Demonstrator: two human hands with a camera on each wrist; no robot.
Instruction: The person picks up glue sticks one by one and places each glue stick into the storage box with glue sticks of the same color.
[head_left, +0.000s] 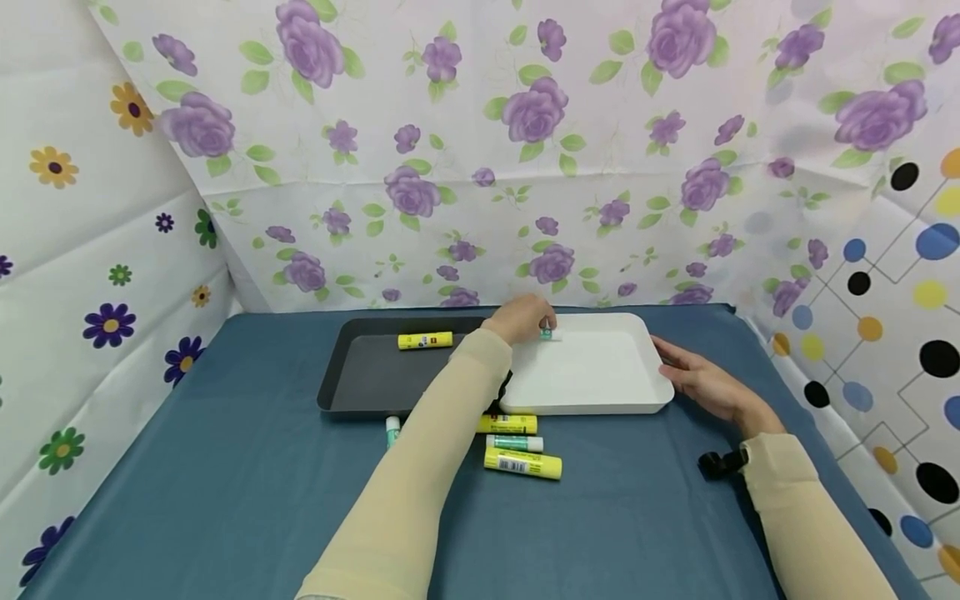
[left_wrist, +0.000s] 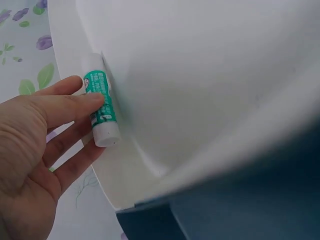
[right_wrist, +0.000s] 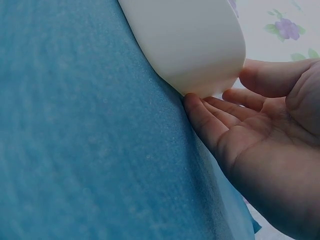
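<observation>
My left hand (head_left: 520,318) pinches a small green-and-white glue stick (left_wrist: 101,107) between thumb and fingers. In the left wrist view the stick lies against the inner wall of the white tray (head_left: 592,375), at its far left part in the head view. My right hand (head_left: 705,383) holds the right end of that tray, thumb at the rim and fingertips low at the corner (right_wrist: 207,87). Left of it stands a dark grey tray (head_left: 367,375) with a yellow glue stick (head_left: 425,341) inside; my left forearm hides part of this tray.
In front of the trays lie a yellow glue stick (head_left: 523,464), a green-and-white one (head_left: 514,443) and another yellow one (head_left: 510,424), partly behind the sleeve. A further green-capped stick (head_left: 392,431) shows left of the forearm. Blue cloth (head_left: 247,467) covers the table; a flowered curtain (head_left: 465,150) hangs behind.
</observation>
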